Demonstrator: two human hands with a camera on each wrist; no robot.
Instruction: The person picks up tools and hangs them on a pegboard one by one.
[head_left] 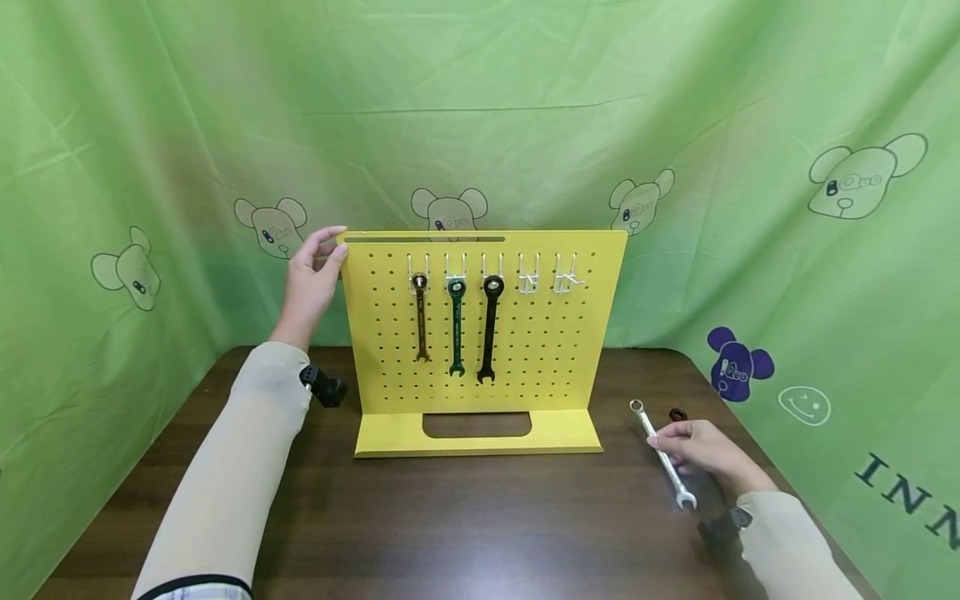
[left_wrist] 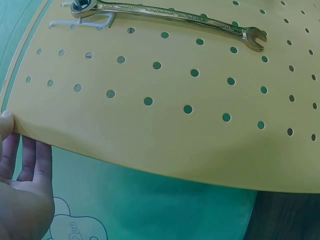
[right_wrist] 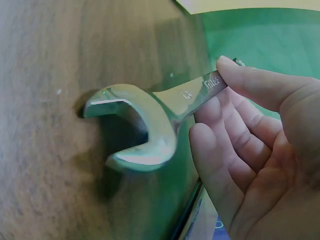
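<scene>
While the left hand (head_left: 311,279) pinches the yellow pegboard (head_left: 517,354) by one corner, the right hand (head_left: 701,450) pinches a silver combination wrench (head_left: 669,469) right of it: presumably rigid, weighty, slick; best held mid-shank.

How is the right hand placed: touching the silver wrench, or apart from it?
Touching. The right wrist view shows it plainly: the right hand grips the silver wrench by its handle, with no gap.

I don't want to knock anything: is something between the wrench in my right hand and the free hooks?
Nothing visible; only table and board show between the wrench and the free hooks.
</scene>
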